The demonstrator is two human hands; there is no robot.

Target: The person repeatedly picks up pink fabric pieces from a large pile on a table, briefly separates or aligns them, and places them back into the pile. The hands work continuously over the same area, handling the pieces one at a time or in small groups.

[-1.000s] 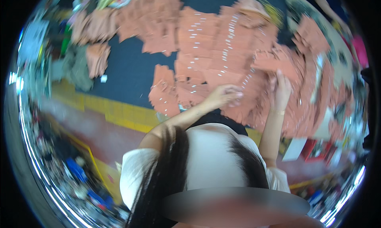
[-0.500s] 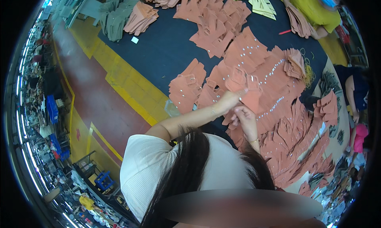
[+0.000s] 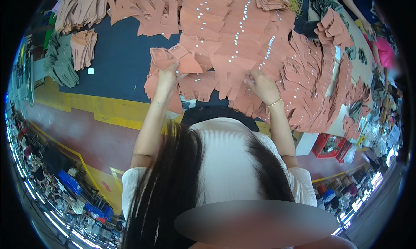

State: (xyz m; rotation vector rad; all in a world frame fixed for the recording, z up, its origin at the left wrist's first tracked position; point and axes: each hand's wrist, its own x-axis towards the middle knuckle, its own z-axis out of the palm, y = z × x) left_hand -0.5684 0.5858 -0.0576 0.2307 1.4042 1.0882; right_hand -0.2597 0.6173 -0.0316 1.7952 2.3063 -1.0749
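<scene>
My left hand [image 3: 167, 78] grips a salmon-coloured cut piece [image 3: 190, 63] with a rounded cut-out, at the left part of the spread. More salmon pieces lie beneath it, including a stack [image 3: 162, 54] with cut-outs beside my fingers. My right hand [image 3: 263, 87] hovers over or touches the overlapping salmon pieces [image 3: 227, 69] in the middle; its fingers are loosely bent and somewhat blurred, with nothing plainly held. Small white stickers dot the overlapping rows. Contact between the right fingertips and the pieces is hard to make out.
The pieces lie on a dark-covered table [image 3: 117, 71]. Grey-green bundles [image 3: 60, 60] and a small salmon bundle [image 3: 83, 48] lie at the left. Yellow cords [image 3: 294, 3] sit at the far side. A red crate [image 3: 327, 146] stands on the floor, right. Another person's arm [image 3: 355, 6] shows at the far right.
My view has turned toward the right side of the table. My hands, close together before, are now apart: the left has moved left with the salmon piece, the right toward the spread's middle.
</scene>
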